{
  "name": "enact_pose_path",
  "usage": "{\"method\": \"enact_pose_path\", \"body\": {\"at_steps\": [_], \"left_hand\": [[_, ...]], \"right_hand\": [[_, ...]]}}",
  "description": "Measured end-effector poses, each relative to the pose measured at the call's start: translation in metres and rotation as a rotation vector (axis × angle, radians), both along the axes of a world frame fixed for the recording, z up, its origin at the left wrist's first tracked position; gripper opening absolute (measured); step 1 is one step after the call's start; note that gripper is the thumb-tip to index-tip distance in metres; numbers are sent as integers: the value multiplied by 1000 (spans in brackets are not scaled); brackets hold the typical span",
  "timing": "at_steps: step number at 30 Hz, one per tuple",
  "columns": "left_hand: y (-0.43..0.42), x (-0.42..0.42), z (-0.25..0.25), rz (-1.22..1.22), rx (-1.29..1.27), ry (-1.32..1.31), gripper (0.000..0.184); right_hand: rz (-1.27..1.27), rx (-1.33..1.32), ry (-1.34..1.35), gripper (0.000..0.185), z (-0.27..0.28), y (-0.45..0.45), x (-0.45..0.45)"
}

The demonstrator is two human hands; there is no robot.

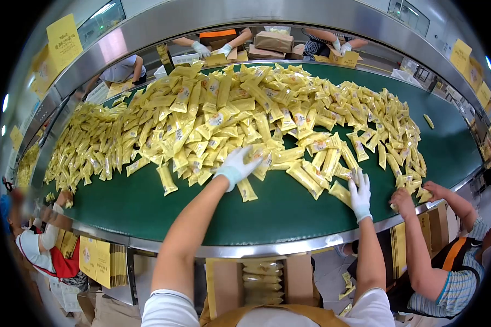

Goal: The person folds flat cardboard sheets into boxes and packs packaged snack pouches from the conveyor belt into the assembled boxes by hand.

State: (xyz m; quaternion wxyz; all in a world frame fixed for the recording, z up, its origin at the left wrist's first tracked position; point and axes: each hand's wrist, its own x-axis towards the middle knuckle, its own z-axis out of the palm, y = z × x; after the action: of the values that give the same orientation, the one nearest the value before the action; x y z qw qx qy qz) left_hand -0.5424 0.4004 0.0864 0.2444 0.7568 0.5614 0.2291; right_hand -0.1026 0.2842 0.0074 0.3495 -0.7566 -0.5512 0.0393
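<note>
A large heap of yellow wrapped snack packets (218, 117) lies on the green conveyor belt (229, 223). My left hand (237, 166), in a white glove, reaches to the heap's front edge. Its fingers are spread against a packet (263, 166), and another packet (247, 189) lies just below. Also gloved, my right hand (360, 196) has its fingers stretched apart beside a packet (341, 194) at the front of a looser group. Whether that palm touches the packet is hidden. Below the belt edge, in front of my body, an open carton (226, 283) holds a stack of packets (263, 280).
A metal rim (245, 250) edges the belt. Co-worker's hands (414, 199) handle packets at right; another person (41, 240) works at left. Across the belt, gloved hands (213, 50) work near cartons (274, 42). Flattened yellow boxes (101, 261) stand at lower left.
</note>
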Motion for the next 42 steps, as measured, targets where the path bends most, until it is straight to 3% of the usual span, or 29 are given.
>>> {"method": "enact_pose_path", "body": {"at_steps": [2,5,10,14,17,23,26,30,31,34,35,39,40,42], "left_hand": [[23,29,-7,74,-48,89,87],[22,67,3,153,-126,323,93],[4,45,-18,4,82,260,80],[-41,10,-28,-158,289,292,65],[-67,-21,-31,-206,276,319,63],[-118,-77,-12,-215,192,448,68],[-138,-92,-28,-110,316,469,68],[-156,-93,-48,-47,258,385,62],[-158,-93,-50,-34,260,329,58],[-155,-88,-24,108,11,99,56],[-153,-89,-20,139,129,82,56],[-156,-68,24,-13,134,37,57],[-148,-62,6,-63,134,100,55],[-149,-36,5,-3,-60,375,51]], "right_hand": [[22,27,-11,65,-10,42,-3],[-61,-250,-130,66,18,83,-40],[-26,-400,-259,69,45,87,-103],[84,-353,-291,70,42,62,-129],[210,-301,-355,67,39,32,-163],[343,-341,-399,79,45,-25,-212],[422,-249,-454,81,42,-47,-199],[605,-99,-597,67,45,-74,-173],[615,19,-591,54,45,-80,-168],[587,-314,-330,45,46,-81,-159],[520,-301,-305,38,58,-83,-157],[554,-175,78,43,92,-93,-168],[605,-207,130,45,97,-92,-178],[665,-315,-71,49,85,-89,-206]]}}
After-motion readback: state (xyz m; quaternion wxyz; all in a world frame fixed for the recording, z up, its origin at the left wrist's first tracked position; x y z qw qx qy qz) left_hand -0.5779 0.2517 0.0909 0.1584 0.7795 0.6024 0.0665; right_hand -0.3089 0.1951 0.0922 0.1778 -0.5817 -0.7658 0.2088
